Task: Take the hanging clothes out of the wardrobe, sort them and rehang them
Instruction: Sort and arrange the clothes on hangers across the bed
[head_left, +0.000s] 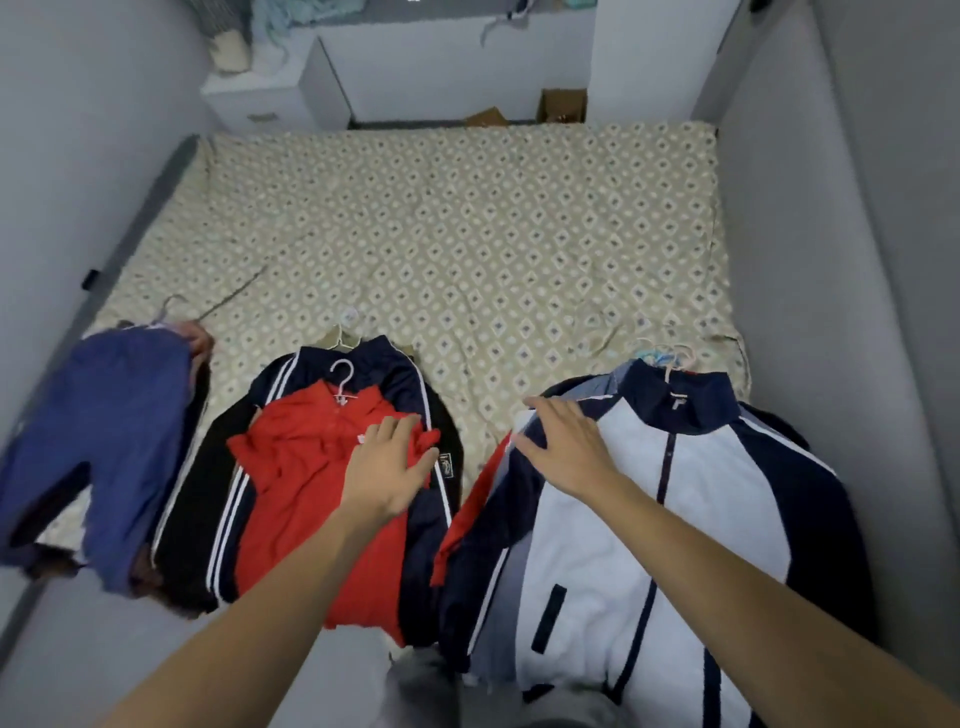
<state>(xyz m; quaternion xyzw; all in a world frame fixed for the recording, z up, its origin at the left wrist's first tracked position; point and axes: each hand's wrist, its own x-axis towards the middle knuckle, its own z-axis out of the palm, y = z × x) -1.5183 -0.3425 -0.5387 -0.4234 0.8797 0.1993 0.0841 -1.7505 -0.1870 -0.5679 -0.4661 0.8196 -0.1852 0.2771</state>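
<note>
Pressing flat with left hand (387, 462) on the red shirt (317, 488) and right hand (563, 441) on the white jacket (639, 519), fingers straight, gripping nothing, keeping piles apart on the bed (467, 234).

3 clothes piles (332, 483), 2 hands (387, 467)

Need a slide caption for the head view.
Left hand on red polo shirt, right hand on white-and-navy jacket, bed.

Blue garment (98, 447) at nine o'clock motion-blurred, type unclear; white-and-navy jacket (649, 519) at four o'clock cut off by bottom edge, covering most of the pile under it; cardboard box (563, 104) contents at twelve o'clock too small to tell.
</note>
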